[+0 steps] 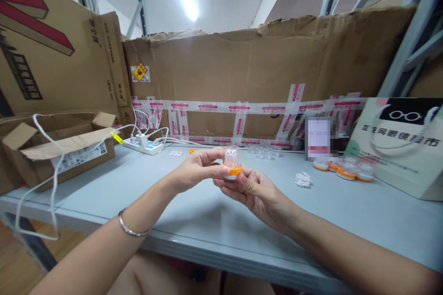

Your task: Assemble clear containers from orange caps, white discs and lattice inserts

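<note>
A small clear cylinder with an orange ring and a pale base (232, 163) is held upright above the middle of the table. My left hand (202, 165) pinches it from the left, thumb on the orange ring. From the right and below, my right hand (254, 189) has its fingers closed on the base. Behind the hands, clear small parts (265, 152) stand near the cardboard. A heap of small white pieces (303, 179) lies to the right, and a few white pieces (176, 152) and an orange ring (192, 151) lie at the back left.
An open cardboard box (79, 147) and a white power strip (143, 145) with cables are on the left of the table (194, 221). Orange-ringed containers (346, 174) sit beside a paper bag (398, 156) on the right. Tall cardboard (214, 69) borders the back.
</note>
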Demonstrator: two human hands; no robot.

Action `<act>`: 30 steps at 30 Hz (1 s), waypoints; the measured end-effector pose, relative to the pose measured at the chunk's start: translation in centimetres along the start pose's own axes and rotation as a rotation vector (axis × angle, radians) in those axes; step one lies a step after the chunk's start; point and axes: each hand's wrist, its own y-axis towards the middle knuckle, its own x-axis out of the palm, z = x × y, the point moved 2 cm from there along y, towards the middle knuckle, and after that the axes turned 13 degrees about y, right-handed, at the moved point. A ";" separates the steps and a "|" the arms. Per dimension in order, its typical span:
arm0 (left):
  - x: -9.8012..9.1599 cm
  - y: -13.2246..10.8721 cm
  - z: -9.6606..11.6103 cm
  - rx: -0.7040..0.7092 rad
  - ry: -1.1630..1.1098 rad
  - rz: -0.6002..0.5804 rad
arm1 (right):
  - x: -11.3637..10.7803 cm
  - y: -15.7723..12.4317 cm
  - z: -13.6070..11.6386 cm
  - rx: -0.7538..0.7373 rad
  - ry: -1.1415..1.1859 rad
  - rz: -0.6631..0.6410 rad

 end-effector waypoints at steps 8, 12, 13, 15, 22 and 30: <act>0.6 -0.1 -0.3 -0.007 -0.046 -0.069 | -0.9 -0.1 0.8 0.044 0.010 -0.025; 0.4 -0.1 0.5 0.019 -0.004 -0.103 | -0.8 -0.1 0.7 0.049 0.000 -0.018; 0.3 -0.1 0.8 0.022 0.030 -0.095 | -0.7 0.0 0.6 0.033 -0.005 -0.009; 0.1 -0.1 1.3 0.019 0.101 -0.061 | -0.6 0.2 0.5 -0.016 -0.015 0.016; 2.5 0.7 0.8 -0.078 -0.007 0.189 | -0.8 0.7 1.4 -0.222 -0.116 0.132; 4.4 0.6 1.3 -0.039 -0.076 0.320 | 1.1 1.1 2.0 -0.443 -0.160 0.338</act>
